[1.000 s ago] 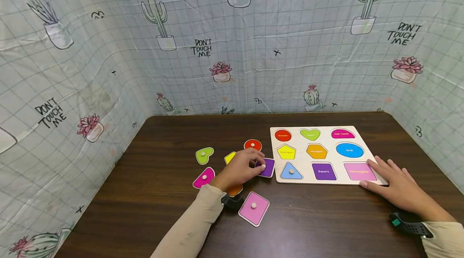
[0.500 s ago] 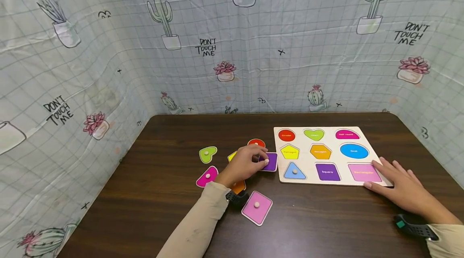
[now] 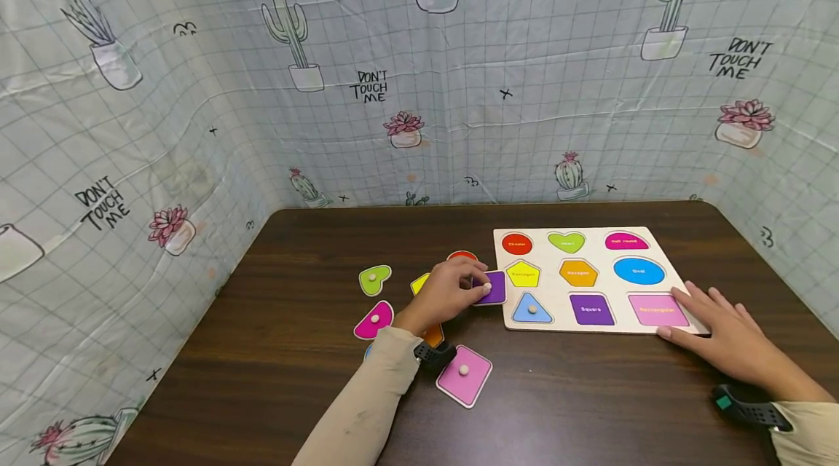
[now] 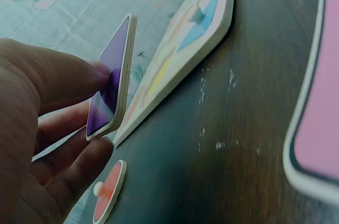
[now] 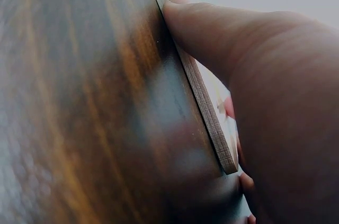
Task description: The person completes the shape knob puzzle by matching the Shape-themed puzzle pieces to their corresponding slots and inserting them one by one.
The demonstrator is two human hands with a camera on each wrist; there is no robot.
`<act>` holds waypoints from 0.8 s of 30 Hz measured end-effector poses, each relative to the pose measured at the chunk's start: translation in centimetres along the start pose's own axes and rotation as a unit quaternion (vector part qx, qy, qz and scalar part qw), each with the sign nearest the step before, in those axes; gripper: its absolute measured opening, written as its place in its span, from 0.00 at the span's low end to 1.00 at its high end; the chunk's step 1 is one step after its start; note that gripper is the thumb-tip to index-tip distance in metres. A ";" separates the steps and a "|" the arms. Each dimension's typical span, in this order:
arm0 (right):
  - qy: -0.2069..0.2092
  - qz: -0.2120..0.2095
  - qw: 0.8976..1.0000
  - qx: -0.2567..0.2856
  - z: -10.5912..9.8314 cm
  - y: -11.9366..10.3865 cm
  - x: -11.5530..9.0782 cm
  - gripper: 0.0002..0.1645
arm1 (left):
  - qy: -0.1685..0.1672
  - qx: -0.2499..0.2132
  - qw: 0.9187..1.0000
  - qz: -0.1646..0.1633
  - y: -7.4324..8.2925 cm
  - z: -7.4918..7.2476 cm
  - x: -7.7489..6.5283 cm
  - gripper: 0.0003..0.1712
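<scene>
My left hand (image 3: 442, 296) pinches a purple square puzzle piece (image 3: 497, 285) at its small round knob. In the left wrist view that square (image 4: 117, 57) is tilted up on edge, clear of the table, thumb on its face side. It overlaps the left edge of the wooden shape puzzle board (image 3: 550, 320) in the head view. My right hand (image 3: 724, 335) rests at the board's front right corner, fingers extended, the thumb along the front edge. A blue triangle piece (image 3: 532, 309) with a knob sits in the board's front left recess; the printed Square recess (image 3: 592, 310) is beside it.
Loose knobbed pieces lie left of the board: a green heart (image 3: 375, 279), a magenta half round (image 3: 373, 320), a pink rectangle (image 3: 464, 376), and partly hidden red circle (image 3: 462, 255), yellow (image 3: 419, 282) and orange (image 3: 434, 336) ones. A blue bit shows beside the left sleeve.
My left hand has raised the purple square and moved it slightly farther back and toward the board, turning it a little. My right hand stays at the board's corner.
</scene>
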State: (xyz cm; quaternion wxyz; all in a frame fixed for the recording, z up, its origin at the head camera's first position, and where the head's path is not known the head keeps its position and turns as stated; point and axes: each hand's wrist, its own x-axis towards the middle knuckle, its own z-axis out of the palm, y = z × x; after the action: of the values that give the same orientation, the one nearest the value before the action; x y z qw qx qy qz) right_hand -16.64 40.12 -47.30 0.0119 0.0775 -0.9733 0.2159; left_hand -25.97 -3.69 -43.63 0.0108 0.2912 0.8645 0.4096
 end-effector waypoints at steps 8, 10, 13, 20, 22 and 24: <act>0.007 -0.006 1.000 0.002 0.1 0.0 0.0 0.51 | 0.006 -0.009 1.000 0.002 0.6 0.4 0.4 0.09; 0.007 -0.007 1.000 0.003 0.1 0.0 0.0 0.51 | 0.006 -0.010 1.000 -0.003 0.6 0.5 0.5 0.09; 0.006 -0.006 1.000 0.003 0.1 0.0 0.0 0.51 | 0.007 -0.010 1.000 -0.009 0.6 0.7 0.6 0.09; 0.005 -0.001 1.000 -0.001 0.0 0.0 -0.1 0.51 | 0.019 -0.012 1.000 -0.015 0.9 1.1 0.8 0.10; 0.005 -0.001 1.000 -0.001 0.0 0.0 -0.1 0.51 | 0.019 -0.017 1.000 -0.010 1.0 1.4 1.0 0.10; 0.005 -0.001 1.000 0.000 0.0 -0.1 -0.1 0.51 | 0.017 -0.022 1.000 -0.007 1.2 1.6 1.1 0.10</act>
State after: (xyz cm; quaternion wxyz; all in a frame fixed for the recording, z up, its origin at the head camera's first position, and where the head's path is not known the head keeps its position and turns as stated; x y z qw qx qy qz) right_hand -16.56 40.04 -47.30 0.0171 0.0778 -0.9732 0.2160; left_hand -25.91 -1.43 -43.63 0.0050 0.2781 0.8571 0.4335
